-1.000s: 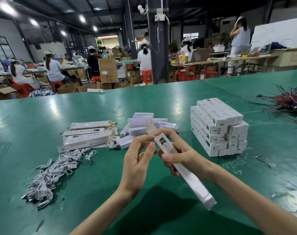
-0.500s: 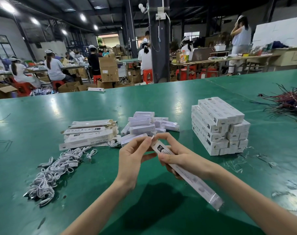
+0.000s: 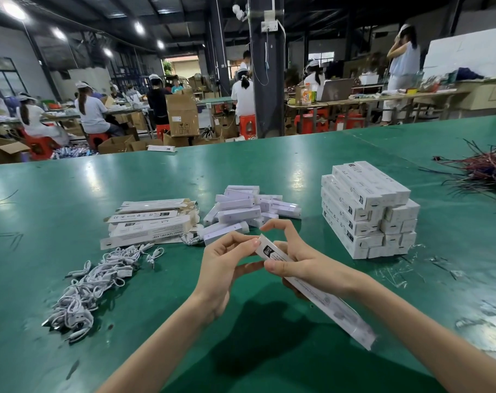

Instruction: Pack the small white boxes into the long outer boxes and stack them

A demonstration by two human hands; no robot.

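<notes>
My right hand (image 3: 303,265) grips a long white outer box (image 3: 323,300) that slants down toward the lower right. My left hand (image 3: 227,262) pinches the box's upper end (image 3: 265,248) between fingers and thumb. Behind my hands lies a loose heap of small white boxes (image 3: 241,212). A neat stack of packed long boxes (image 3: 366,211) stands to the right. Flat, empty outer boxes (image 3: 150,222) are piled to the left.
A tangle of white cables (image 3: 96,282) lies on the green table (image 3: 269,350) at the left. Red and dark wires (image 3: 485,168) sprawl at the far right. Scraps of clear film (image 3: 405,268) litter the table near the stack. Several people work at benches behind.
The long box has tipped lower and shifted slightly right in my right hand. My left fingers have moved onto its upper end and closed on it.
</notes>
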